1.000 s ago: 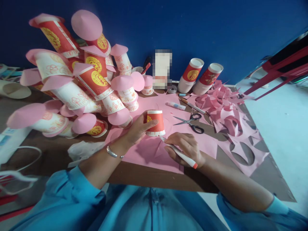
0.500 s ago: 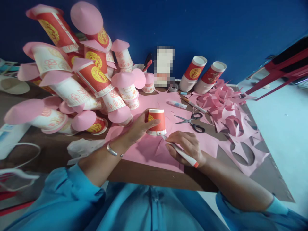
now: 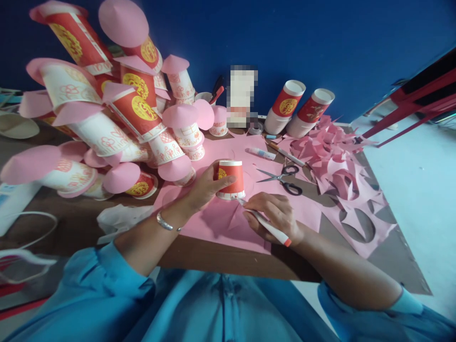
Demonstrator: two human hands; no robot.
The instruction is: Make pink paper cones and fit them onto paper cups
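A red and white paper cup (image 3: 232,176) with a yellow print stands upside down over the pink paper (image 3: 210,221). My left hand (image 3: 210,186) is closed around its left side, thumb across the front. In my right hand (image 3: 272,216) is a white marker (image 3: 269,228) with an orange-red end, held like a pen. Its tip points at the white band along the cup's lower rim, where small red marks show; whether tip and cup touch I cannot tell. Right of the cup lie open scissors (image 3: 280,178) with black handles.
Many decorated cups with pink paper cones (image 3: 174,168) are piled at the left. Two stacks of cups (image 3: 285,107) lean by the blue wall. Pink paper scraps (image 3: 338,161), a glue stick (image 3: 260,153), a brown pen (image 3: 285,153) and a crumpled white bag (image 3: 123,221) lie about the table.
The view has shifted slightly. My left hand keeps its hold on the cup, and the marker tip stays by the lower rim, with little movement of my right hand.
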